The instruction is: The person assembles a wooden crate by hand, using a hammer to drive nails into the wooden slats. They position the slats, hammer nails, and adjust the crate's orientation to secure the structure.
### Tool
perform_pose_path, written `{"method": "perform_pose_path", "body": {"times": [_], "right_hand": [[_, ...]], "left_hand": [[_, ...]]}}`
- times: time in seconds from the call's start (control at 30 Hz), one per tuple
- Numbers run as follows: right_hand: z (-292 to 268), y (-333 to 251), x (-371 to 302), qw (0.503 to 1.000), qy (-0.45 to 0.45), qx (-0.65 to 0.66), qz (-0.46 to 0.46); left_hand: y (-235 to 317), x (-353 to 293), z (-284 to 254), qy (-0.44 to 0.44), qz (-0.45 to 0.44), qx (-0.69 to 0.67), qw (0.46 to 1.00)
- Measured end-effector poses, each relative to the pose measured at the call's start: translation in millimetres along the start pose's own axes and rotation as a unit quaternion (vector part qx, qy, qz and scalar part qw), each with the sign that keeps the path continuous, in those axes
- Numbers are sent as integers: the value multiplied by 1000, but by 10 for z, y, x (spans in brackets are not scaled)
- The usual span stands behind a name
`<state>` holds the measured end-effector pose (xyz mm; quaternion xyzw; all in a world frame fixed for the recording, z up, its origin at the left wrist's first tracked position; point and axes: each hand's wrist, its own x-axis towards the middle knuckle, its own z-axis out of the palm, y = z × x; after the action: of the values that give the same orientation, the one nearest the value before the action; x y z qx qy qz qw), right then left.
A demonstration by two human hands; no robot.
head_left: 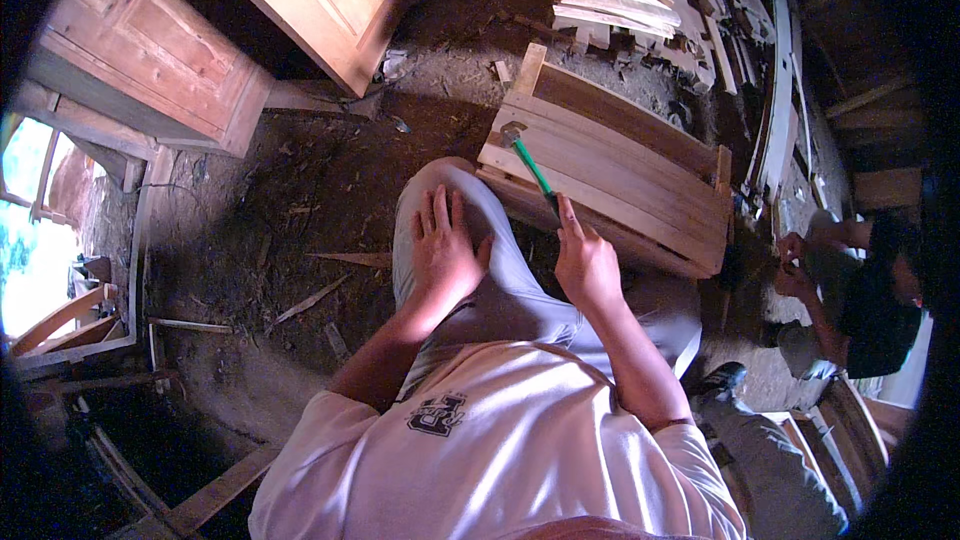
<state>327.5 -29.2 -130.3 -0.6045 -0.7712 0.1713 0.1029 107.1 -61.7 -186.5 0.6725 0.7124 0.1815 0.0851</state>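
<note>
I see right hand [585,262] gripping green-handled hammer [528,164]; long axis runs up-left, head near plank panel [640,175] left corner. Left hand [443,255] flat, fingers spread, apparently resting on knee [455,185].

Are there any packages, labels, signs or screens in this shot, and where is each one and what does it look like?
No packages, signs or screens show.
Printed emblem: on the chest of the white shirt, at the lower middle; a small dark blocky mark on pale cloth.
Nothing printed shows on the green-handled hammer in the right hand or on the wooden panel.
</note>
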Motion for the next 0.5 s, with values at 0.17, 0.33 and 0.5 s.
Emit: {"method": "perform_pose_path", "body": {"times": [0.17,0.33,0.5], "right_hand": [[-256,-56,83,997,58,47,-2],[-335,-161,43,973,210,67,-64],[241,139,69,997,67,-31,-25]], "left_hand": [[-38,-6,13,-9,-2,16,1000],[-11,-4,-32,-13,-6,11,1000],[77,62,-64,-32,-26,28,999]]}}
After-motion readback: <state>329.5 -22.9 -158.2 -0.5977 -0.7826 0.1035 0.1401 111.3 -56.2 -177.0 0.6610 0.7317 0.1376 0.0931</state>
